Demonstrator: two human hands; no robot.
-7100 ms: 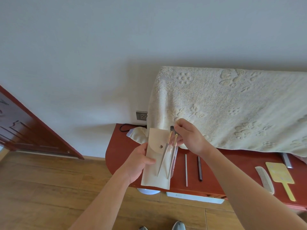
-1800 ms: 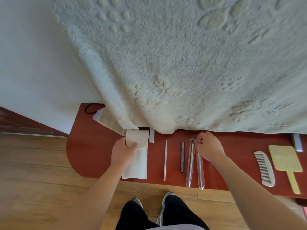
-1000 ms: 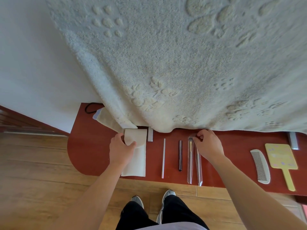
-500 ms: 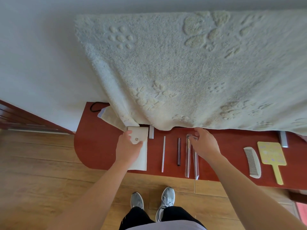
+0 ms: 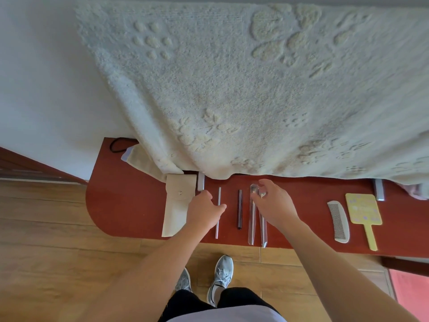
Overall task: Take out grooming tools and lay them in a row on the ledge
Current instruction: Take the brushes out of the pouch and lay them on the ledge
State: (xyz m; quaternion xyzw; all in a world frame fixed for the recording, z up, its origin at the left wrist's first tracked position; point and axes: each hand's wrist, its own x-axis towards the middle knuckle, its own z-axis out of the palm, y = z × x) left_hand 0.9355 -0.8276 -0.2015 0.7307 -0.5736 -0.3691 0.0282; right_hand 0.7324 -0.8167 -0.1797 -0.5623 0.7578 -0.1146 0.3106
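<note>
On the red-brown ledge (image 5: 130,205) a cream pouch (image 5: 177,205) lies flat with its flap snapped. To its right lie in a row a thin silver stick (image 5: 219,212), a dark stick (image 5: 239,209) and two brushes in clear sleeves (image 5: 251,219), (image 5: 263,231). My left hand (image 5: 204,211) is off the pouch, fingers relaxed over the silver stick, holding nothing. Over the tops of the two brushes hangs my right hand (image 5: 276,205), fingers loosely curved and apart, with a brush head showing between thumb and forefinger.
A white comb (image 5: 339,220) and a yellow hand mirror (image 5: 363,212) lie further right. Small silver pieces (image 5: 200,184), (image 5: 378,192) sit at the back. A thick cream towel (image 5: 232,89) hangs over the ledge's rear. Below the front edge are the wooden floor and my shoes.
My left hand has let go of the pouch and moved right over the silver stick. My right hand's fingers have loosened from the brush tops, and the brushes lie on the ledge.
</note>
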